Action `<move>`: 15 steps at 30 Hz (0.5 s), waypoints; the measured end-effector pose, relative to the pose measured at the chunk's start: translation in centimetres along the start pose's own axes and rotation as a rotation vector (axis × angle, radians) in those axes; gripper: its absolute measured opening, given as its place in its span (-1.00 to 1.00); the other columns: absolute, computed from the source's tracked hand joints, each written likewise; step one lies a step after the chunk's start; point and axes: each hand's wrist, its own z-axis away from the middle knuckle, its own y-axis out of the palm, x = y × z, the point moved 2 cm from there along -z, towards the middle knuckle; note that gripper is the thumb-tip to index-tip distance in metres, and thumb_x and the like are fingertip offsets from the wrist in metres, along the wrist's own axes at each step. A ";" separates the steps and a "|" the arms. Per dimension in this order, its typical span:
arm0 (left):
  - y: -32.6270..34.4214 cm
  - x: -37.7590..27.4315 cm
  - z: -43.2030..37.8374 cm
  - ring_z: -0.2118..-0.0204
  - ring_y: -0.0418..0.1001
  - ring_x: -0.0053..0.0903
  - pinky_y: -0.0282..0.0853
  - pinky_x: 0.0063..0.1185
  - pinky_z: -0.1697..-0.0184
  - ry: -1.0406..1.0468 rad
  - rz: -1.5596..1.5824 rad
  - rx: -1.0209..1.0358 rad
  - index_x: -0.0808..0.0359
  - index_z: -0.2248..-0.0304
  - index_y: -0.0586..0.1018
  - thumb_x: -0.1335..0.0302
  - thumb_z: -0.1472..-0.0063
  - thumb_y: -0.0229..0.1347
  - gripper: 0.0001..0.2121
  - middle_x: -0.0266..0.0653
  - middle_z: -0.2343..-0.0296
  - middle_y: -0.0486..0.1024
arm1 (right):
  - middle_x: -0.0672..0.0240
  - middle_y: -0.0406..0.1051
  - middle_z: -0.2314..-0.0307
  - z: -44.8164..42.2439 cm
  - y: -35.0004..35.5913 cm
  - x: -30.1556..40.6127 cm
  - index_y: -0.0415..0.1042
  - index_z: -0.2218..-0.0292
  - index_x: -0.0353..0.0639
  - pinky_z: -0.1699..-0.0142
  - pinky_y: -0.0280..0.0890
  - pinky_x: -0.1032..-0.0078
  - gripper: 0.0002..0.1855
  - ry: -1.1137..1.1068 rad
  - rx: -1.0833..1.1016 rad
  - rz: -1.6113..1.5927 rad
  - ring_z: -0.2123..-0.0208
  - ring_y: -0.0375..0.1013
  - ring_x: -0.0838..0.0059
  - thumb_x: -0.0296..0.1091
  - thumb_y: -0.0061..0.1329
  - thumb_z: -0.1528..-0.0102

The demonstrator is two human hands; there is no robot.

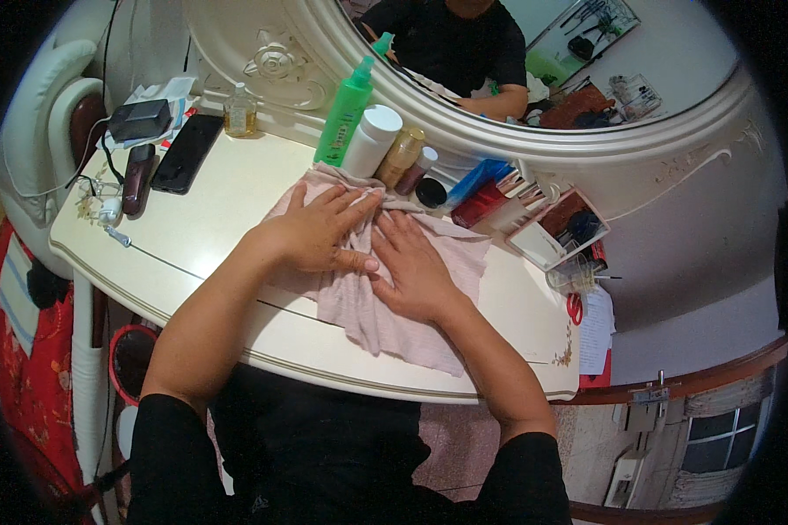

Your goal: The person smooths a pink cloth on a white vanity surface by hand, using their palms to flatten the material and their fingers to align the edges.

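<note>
A pale pink cloth lies rumpled on the cream vanity table, with folds bunched along its middle. My left hand rests palm down on its upper left part, fingers spread and thumb pointing right. Beside it, my right hand presses flat on the cloth, its fingers stretched toward the mirror and its thumb near my left thumb. Neither hand appears to grip the fabric. The cloth's upper edge reaches the foot of a green spray bottle and a white lidded jar.
Behind the cloth stand a gold-capped bottle, a black-lidded jar and a pink mirrored box. A smartphone, a dark handheld clipper or shaver and an amber bottle occupy the left. Red-handled scissors lie at the right edge.
</note>
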 end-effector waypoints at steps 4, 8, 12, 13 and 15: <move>-0.3 0.3 0.0 -0.53 -0.23 -0.15 -0.49 0.12 -0.46 -0.021 -0.007 0.029 0.00 -0.48 -0.07 -0.46 -0.16 -0.02 0.09 -0.16 -0.46 -0.06 | -0.14 0.09 -0.34 2.2 -1.3 2.6 0.38 -0.22 -0.24 -0.49 -0.18 -0.13 -0.30 -0.079 0.093 -0.014 -0.40 -0.02 -0.32 0.09 -0.02 -0.23; 0.0 0.6 0.1 -0.53 -0.23 -0.15 -0.52 0.13 -0.46 -0.024 0.013 0.022 -0.01 -0.48 -0.02 -0.51 -0.14 -0.09 0.10 -0.14 -0.46 -0.06 | -0.08 0.04 -0.38 6.7 -3.3 5.6 0.41 -0.21 -0.17 -0.47 -0.21 -0.20 -0.30 -0.070 0.149 -0.087 -0.41 -0.06 -0.33 0.15 0.00 -0.24; 0.1 -0.3 -0.3 -0.53 -0.23 -0.13 -0.54 0.21 -0.43 -0.026 -0.075 0.092 0.03 -0.47 0.02 -0.55 -0.07 -0.08 0.15 -0.12 -0.46 -0.07 | 0.01 0.00 -0.42 12.8 -4.1 6.3 0.36 -0.29 -0.02 -0.49 -0.25 -0.20 -0.20 0.072 0.209 -0.092 -0.45 -0.13 -0.30 0.27 0.06 -0.19; 0.2 -0.4 -0.1 -0.53 -0.22 -0.12 -0.54 0.23 -0.42 -0.026 -0.104 0.089 0.03 -0.47 0.03 -0.56 -0.05 -0.06 0.16 -0.11 -0.46 -0.07 | 0.02 -0.01 -0.42 13.9 -4.2 6.3 0.34 -0.31 0.01 -0.49 -0.26 -0.19 -0.17 0.117 0.211 -0.092 -0.45 -0.14 -0.29 0.30 0.08 -0.18; 0.5 -0.5 0.2 -0.53 -0.22 -0.11 -0.55 0.27 -0.40 -0.024 -0.139 0.075 0.04 -0.47 0.03 -0.56 -0.03 -0.03 0.18 -0.11 -0.46 -0.07 | 0.04 -0.04 -0.44 15.9 -4.1 5.1 0.25 -0.37 0.07 -0.50 -0.31 -0.18 -0.04 0.192 0.229 -0.057 -0.47 -0.19 -0.26 0.40 0.12 -0.12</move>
